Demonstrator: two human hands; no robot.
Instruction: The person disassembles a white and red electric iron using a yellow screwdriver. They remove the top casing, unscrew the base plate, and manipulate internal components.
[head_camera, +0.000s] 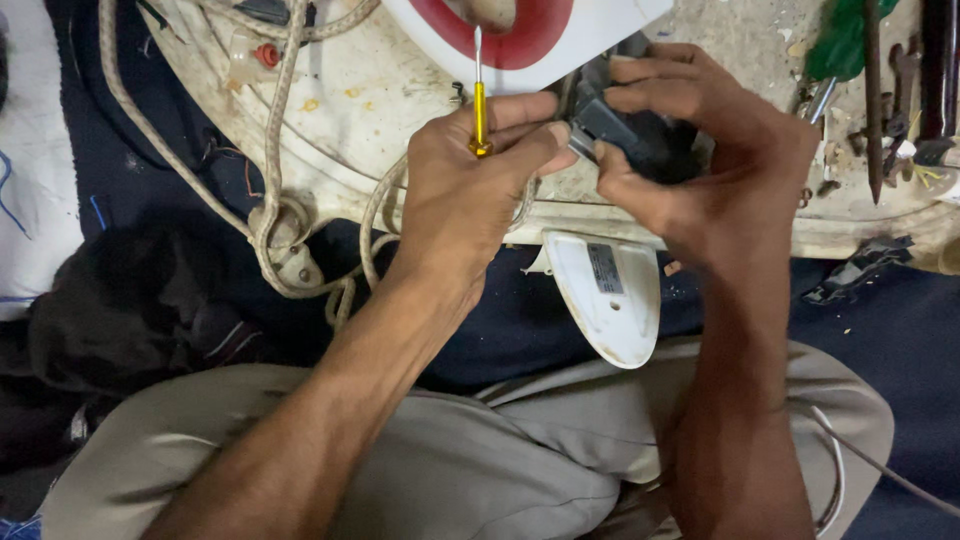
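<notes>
**Dark part held between both hands, screwdriver pointing away**

The small dark part sat between the two hands above the stained tabletop, just right of the picture's middle. The right hand was curled closed around it, fingers over the top and thumb beneath. The left hand met the part from the left, its thumb and forefinger touching the part's near end, so both hands were equally close to it. The same left hand was shut on a yellow-handled screwdriver, whose long axis ran straight up the frame, away from the person, its tip over a white and red panel. The screwdriver stood just beside the part, not on it. Below the hands lay a white plastic cover, and a braided cord looped at the left.
</notes>
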